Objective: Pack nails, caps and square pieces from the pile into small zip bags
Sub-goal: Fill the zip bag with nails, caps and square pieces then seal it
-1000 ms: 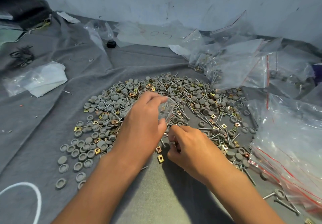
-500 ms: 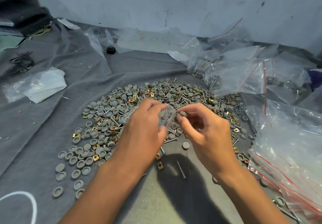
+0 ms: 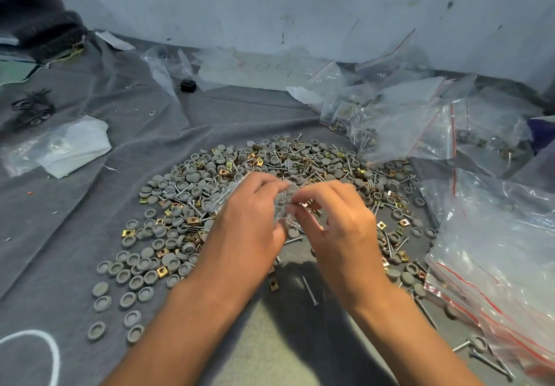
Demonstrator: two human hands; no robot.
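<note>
A wide pile point(image 3: 270, 169) of grey round caps, brass square pieces and steel nails covers the grey cloth. Above its near side my left hand point(image 3: 249, 226) holds a small clear zip bag point(image 3: 283, 202) by its mouth. My right hand point(image 3: 339, 223) pinches at that same bag mouth with its fingertips touching the left hand's. Whatever the right fingers carry is hidden. A single nail point(image 3: 309, 291) and a brass square piece point(image 3: 272, 282) lie on the cloth just below my hands.
Heaps of clear zip bags with red seals lie at the right point(image 3: 492, 259) and back right point(image 3: 399, 121). More plastic and white paper point(image 3: 72, 145) sit at the left. A white cord loop point(image 3: 33, 352) is at the bottom left, a wall behind.
My right hand rose from the cloth near the front of the pile and came up to the bag mouth beside my left hand. A nail now lies where it had been.
</note>
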